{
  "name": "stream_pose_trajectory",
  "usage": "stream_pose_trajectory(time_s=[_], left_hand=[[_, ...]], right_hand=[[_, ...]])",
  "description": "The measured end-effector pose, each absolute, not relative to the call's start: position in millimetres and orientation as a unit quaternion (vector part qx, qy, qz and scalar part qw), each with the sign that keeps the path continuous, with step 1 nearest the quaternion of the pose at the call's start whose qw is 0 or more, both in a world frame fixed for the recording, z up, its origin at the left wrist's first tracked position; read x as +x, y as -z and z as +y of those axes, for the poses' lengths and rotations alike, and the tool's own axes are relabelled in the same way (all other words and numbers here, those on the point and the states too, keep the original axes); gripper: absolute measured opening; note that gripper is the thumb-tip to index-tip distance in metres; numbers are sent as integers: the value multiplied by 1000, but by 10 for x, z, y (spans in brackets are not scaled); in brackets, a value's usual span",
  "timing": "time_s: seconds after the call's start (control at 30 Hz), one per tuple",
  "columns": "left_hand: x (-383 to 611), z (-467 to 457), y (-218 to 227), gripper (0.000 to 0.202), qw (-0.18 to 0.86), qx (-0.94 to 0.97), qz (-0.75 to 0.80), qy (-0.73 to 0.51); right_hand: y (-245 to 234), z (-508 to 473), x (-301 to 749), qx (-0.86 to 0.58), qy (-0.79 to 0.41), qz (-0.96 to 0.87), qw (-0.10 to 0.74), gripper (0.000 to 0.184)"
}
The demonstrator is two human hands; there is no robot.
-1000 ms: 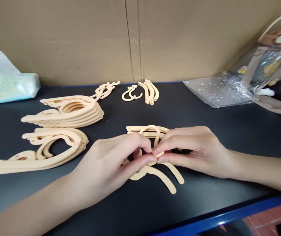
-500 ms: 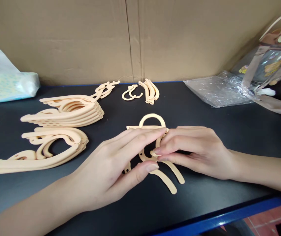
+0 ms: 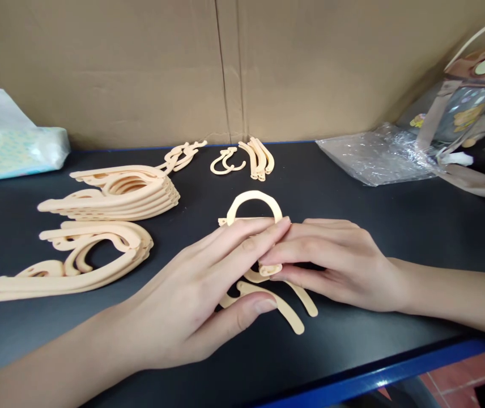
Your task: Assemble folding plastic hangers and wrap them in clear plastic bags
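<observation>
My right hand is closed in a pinch on a beige plastic hanger piece, whose curled end shows at its fingertips. My left hand reaches across from the left, fingers stretched out and thumb apart, its fingertips against my right fingers. Behind the left fingers rises a curved hanger hook, its lower part hidden. Whether the left fingers grip it underneath is not visible. Below the hands, curved hanger arms lie on the black table, partly covered by my left thumb.
Stacked folding hangers lie at left, with a smaller stack nearer. At the back are loose hooks, several narrow arms and a clear plastic bag. A tissue pack and a strapped bottle stand at the sides.
The hook has shifted left and a little up. The piece in my right fingers has turned, so its curled end faces me. My left fingertips have moved slightly right over the right fingers.
</observation>
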State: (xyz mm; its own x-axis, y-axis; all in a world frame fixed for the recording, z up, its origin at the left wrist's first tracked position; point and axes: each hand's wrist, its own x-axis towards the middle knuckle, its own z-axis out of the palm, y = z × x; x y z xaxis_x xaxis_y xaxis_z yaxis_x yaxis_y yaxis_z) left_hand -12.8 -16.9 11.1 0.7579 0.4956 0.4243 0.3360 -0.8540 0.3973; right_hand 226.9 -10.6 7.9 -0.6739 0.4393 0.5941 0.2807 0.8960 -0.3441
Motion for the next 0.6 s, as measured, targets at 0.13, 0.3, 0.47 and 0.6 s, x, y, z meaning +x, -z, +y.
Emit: stream_pose_trajectory(time_s=[0.13, 0.3, 0.47, 0.6], left_hand=[[-137, -167, -114, 57, 140, 930, 222, -257], [-136, -164, -110, 59, 142, 929, 230, -254], [-135, -152, -120, 63, 114, 940, 226, -230], [-167, -124, -119, 65, 55, 951, 233, -194]], right_hand=[[-67, -101, 2264, -206, -120, -904, 354, 11], [-80, -84, 2255, -220, -146, -907, 327, 9], [-67, -80, 2252, -231, -133, -903, 337, 9], [-78, -55, 2272, -244, -117, -901, 338, 10]])
